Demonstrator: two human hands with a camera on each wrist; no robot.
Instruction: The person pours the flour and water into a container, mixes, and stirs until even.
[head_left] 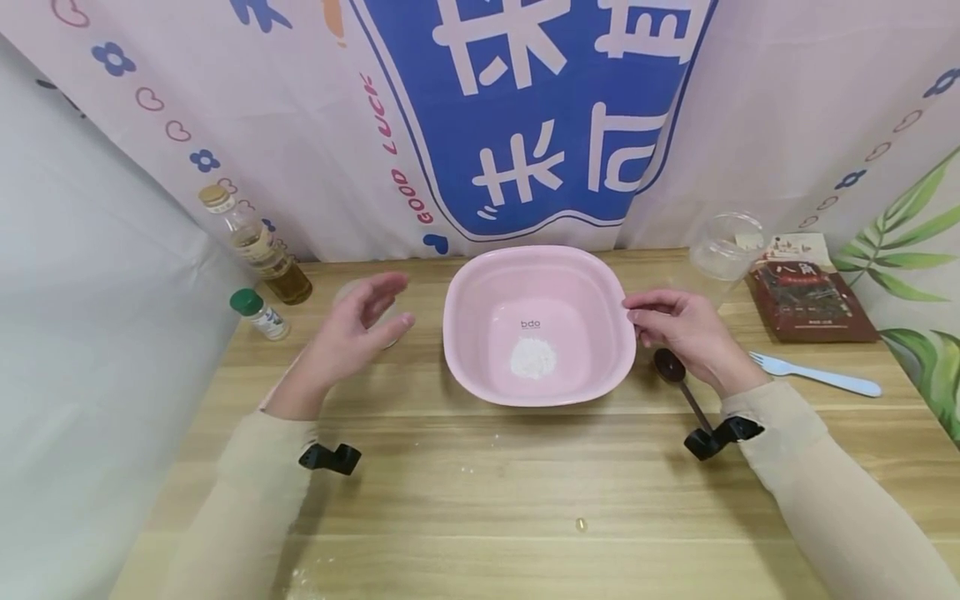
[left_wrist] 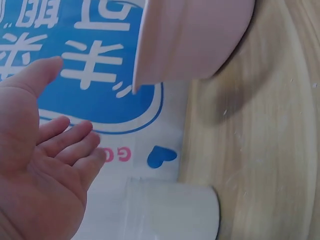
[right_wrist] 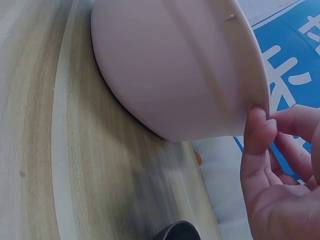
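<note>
A pink plastic basin (head_left: 467, 333) stands on the wooden table with a small heap of white powder (head_left: 533, 357) on its bottom. My right hand (head_left: 686, 333) pinches the basin's right rim between thumb and fingers, as the right wrist view also shows. To the left of the basin, apart from it, my left hand (head_left: 352, 333) is in the air with fingers spread and nothing in them. Partly hidden behind that hand is a clear jar (left_wrist: 172, 210) of white contents. Beneath my right hand lies a dark brown measuring spoon (head_left: 670, 365).
An oil bottle (head_left: 262, 254) and a green-capped shaker (head_left: 260, 315) stand at the back left. On the right are a clear container (head_left: 726, 250), a dark red spice packet (head_left: 806, 292) and a light blue fork (head_left: 817, 374). A patterned curtain (head_left: 315, 125) hangs behind the table.
</note>
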